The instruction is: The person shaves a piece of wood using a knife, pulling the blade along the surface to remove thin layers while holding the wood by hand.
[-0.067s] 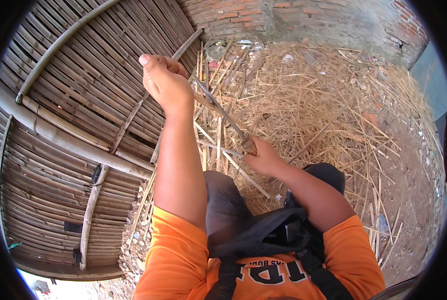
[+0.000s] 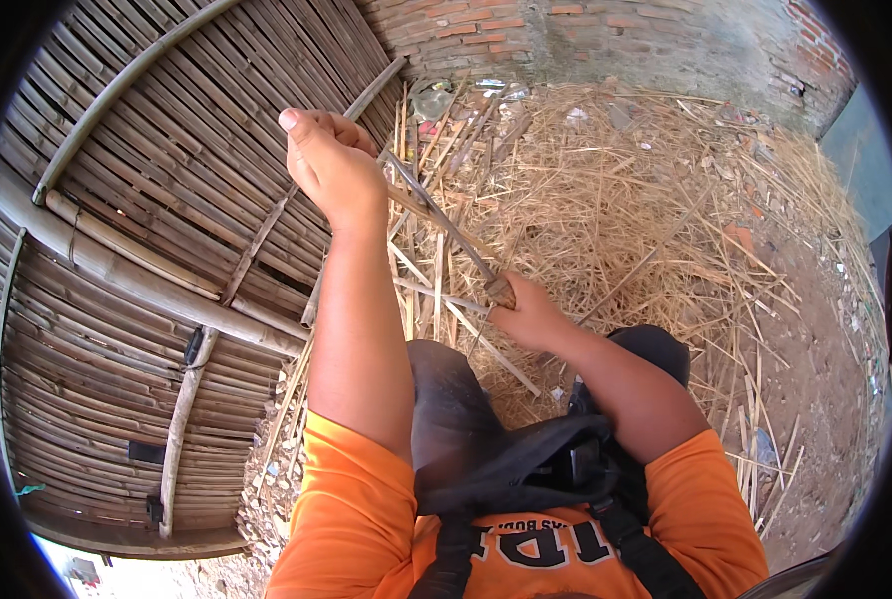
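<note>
My right hand (image 2: 531,311) is closed round the wooden handle of a long knife (image 2: 448,222). Its narrow grey blade slants up and left, with the tip close beside my left wrist. Raised in front of the bamboo wall, my left hand (image 2: 334,165) has curled fingers and the thumb laid along the top. Whatever it grips, if anything, is hidden behind the palm. A pale bamboo strip (image 2: 409,203) emerges from behind that wrist and passes under the blade; whether the left hand holds it I cannot tell.
A slatted bamboo wall (image 2: 136,270) with thick poles fills the left side. Dry straw and split bamboo pieces (image 2: 605,200) cover the ground ahead. At the back stands a brick wall (image 2: 605,40). A dark bag (image 2: 516,464) rests on my lap, between my bent knees.
</note>
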Action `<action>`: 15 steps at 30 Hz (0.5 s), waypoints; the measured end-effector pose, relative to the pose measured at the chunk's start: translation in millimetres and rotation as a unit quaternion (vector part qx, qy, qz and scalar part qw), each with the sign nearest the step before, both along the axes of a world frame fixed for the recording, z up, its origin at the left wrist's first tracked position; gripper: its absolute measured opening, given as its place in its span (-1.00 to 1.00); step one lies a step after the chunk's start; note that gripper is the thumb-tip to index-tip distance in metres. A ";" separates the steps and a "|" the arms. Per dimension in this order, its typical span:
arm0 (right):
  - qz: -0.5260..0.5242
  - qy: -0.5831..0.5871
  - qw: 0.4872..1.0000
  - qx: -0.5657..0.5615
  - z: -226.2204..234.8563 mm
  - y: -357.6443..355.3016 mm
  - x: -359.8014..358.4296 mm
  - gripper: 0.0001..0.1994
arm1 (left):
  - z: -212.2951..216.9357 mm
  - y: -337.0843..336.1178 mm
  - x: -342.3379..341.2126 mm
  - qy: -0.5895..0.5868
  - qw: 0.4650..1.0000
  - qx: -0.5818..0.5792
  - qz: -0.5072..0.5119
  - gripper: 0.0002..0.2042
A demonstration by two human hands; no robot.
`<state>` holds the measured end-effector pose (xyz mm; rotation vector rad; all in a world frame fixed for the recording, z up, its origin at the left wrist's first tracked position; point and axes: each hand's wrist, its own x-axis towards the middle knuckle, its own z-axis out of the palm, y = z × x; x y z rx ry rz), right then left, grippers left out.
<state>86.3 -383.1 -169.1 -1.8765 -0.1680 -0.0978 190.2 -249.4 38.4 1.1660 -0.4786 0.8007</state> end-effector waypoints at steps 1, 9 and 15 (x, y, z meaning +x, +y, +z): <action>0.006 0.014 1.000 -0.010 2.6 -2.5 0.3 -0.62 | -0.1 0.0 -1.5 0.003 1.000 0.002 0.004 -0.56; -0.056 -0.018 0.990 0.127 -1.1 -6.0 4.5 -0.57 | -0.1 2.2 -4.0 -0.004 1.000 0.013 -0.001 -0.54; -0.013 0.030 0.995 -0.094 -34.2 2.6 10.0 -0.62 | -2.5 5.7 5.1 -0.002 1.000 0.004 0.002 -0.46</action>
